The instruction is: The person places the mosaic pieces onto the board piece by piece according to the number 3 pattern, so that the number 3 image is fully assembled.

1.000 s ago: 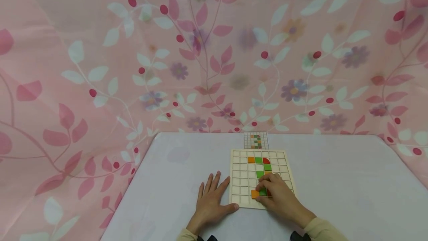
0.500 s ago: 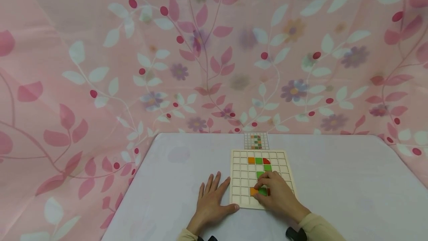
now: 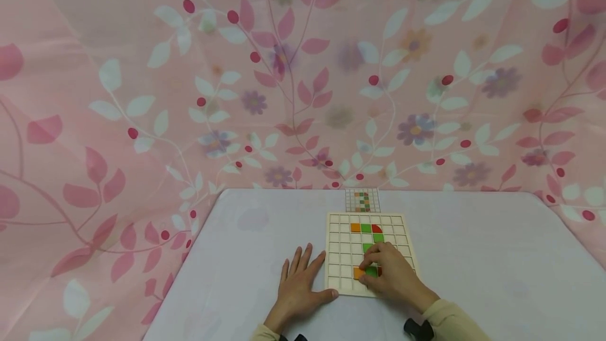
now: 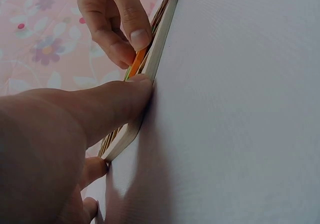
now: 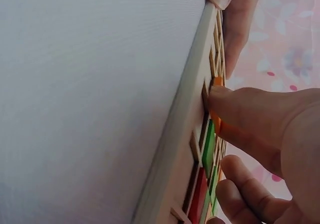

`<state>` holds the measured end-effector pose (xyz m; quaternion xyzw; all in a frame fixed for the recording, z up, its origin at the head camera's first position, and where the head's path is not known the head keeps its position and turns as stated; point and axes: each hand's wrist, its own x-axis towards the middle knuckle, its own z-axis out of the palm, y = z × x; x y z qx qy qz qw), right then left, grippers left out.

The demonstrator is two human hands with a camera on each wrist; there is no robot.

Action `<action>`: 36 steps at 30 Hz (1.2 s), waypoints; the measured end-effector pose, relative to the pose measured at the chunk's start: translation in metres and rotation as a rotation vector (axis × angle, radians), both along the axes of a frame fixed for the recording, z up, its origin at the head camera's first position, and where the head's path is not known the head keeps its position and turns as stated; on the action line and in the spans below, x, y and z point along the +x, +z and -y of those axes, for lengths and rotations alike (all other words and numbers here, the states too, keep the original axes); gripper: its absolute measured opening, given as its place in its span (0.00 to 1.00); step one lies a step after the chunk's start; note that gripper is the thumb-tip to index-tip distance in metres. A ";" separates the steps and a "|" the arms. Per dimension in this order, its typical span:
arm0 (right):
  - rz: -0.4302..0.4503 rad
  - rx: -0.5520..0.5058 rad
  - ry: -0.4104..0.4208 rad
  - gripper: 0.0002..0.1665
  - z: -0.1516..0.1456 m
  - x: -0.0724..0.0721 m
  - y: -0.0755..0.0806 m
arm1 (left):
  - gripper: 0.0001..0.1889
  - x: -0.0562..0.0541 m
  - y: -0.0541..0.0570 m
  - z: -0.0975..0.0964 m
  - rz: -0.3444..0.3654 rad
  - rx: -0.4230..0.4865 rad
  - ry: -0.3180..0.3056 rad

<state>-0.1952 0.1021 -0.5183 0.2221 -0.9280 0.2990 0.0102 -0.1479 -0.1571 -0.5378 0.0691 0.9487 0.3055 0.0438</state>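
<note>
My right hand (image 3: 394, 277) pinches an orange square tile (image 3: 357, 273) between thumb and fingers, in a lower row of the pale wooden grid board (image 3: 333, 257). In the right wrist view the thumb presses the orange tile (image 5: 217, 81) at its near side. A green tile (image 3: 371, 272) sits just right of it, and a red piece (image 5: 197, 194) follows, partly covered by the hand in the head view. My left hand (image 3: 299, 289) lies with spread fingers at the board's left side, its thumb (image 4: 135, 86) on the near left corner.
Farther up the board are an orange tile (image 3: 355, 228), a green tile (image 3: 366, 228), a red rounded piece (image 3: 376, 229) and more green tiles. A printed card (image 3: 349, 205) with a coloured grid pattern lies behind the board. Floral cloth (image 3: 303, 93) hangs beyond the white table (image 3: 255, 225).
The orange tile has shifted slightly left, in line beside the green tile, with my right hand moving along a little. My left hand stays in place.
</note>
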 end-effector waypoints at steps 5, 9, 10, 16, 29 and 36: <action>-0.008 0.010 0.015 0.09 -0.002 0.000 0.000 | 0.49 0.001 0.000 0.000 -0.004 0.003 -0.002; -0.017 0.018 0.010 0.09 -0.003 -0.001 0.000 | 0.49 0.001 -0.001 0.001 -0.006 0.003 -0.004; -0.015 0.020 0.005 0.09 -0.003 -0.001 0.000 | 0.49 0.001 -0.001 0.001 -0.007 0.003 -0.004; 0.006 0.014 -0.038 0.09 -0.002 -0.002 0.000 | 0.49 0.001 0.001 0.000 -0.007 -0.002 -0.002; -0.005 -0.013 -0.005 0.08 0.001 -0.005 0.002 | 0.49 0.000 0.002 0.000 -0.004 -0.001 0.000; 0.037 -0.015 -0.015 0.08 0.003 -0.006 0.001 | 0.50 0.000 -0.001 0.000 0.016 -0.003 0.008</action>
